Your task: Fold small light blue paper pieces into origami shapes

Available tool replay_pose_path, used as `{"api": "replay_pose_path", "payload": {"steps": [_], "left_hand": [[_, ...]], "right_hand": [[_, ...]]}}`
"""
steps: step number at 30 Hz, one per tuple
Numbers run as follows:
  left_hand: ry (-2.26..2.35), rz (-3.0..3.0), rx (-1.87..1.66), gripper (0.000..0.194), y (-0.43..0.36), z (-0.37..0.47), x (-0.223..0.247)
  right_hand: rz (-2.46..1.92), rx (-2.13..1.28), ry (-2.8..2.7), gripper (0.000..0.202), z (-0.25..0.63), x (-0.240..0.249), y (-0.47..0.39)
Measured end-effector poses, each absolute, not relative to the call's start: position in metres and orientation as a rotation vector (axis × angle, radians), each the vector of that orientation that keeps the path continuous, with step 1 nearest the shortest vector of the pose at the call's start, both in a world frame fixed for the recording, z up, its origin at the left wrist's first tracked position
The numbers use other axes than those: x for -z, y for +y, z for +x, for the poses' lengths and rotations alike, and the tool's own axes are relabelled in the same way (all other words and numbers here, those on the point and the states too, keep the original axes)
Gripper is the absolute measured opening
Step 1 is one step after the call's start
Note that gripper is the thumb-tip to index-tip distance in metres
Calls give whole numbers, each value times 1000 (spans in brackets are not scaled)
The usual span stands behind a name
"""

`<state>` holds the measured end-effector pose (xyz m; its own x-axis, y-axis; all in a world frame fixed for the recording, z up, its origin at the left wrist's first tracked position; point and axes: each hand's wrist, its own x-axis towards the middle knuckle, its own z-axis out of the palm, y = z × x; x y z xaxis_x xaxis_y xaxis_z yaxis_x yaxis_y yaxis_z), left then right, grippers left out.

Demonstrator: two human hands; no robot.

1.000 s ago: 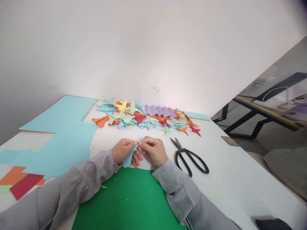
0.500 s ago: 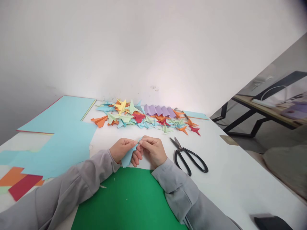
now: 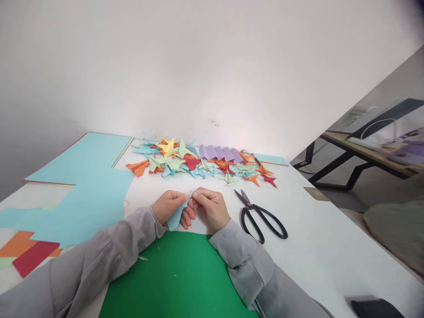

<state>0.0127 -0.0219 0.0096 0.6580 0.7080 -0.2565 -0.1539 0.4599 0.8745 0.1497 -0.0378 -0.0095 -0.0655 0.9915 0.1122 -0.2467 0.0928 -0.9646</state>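
Note:
A folded light-blue paper piece (image 3: 175,217) is held between my two hands, above the far edge of a green sheet (image 3: 175,274). My left hand (image 3: 169,206) grips its body, thumb on top, with fingertips showing beneath. At the paper's narrow upper end, my right hand (image 3: 212,207) pinches the tip between thumb and forefinger. The fingers partly cover the folds near that tip. Black-handled scissors (image 3: 251,206) lie right of my right hand, blades pointing away and slightly parted.
Several folded paper shapes (image 3: 190,162) in many colours lie along the wall, with a purple pleated strip (image 3: 220,153). Blue sheets (image 3: 96,198) cover the left side, near orange and red pieces (image 3: 36,256). A dark object (image 3: 376,308) sits at the lower right.
Both hands keep their hold on the blue paper. Its lower end has shifted very slightly to the left, and the fingers have barely moved.

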Motion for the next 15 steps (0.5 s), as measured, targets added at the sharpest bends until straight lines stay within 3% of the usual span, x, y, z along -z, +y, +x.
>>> {"api": "replay_pose_path", "payload": {"steps": [15], "left_hand": [[679, 952, -569, 37, -20, 12, -7]], "right_hand": [[-989, -1191, -1273, 31, 148, 2, -42]]}}
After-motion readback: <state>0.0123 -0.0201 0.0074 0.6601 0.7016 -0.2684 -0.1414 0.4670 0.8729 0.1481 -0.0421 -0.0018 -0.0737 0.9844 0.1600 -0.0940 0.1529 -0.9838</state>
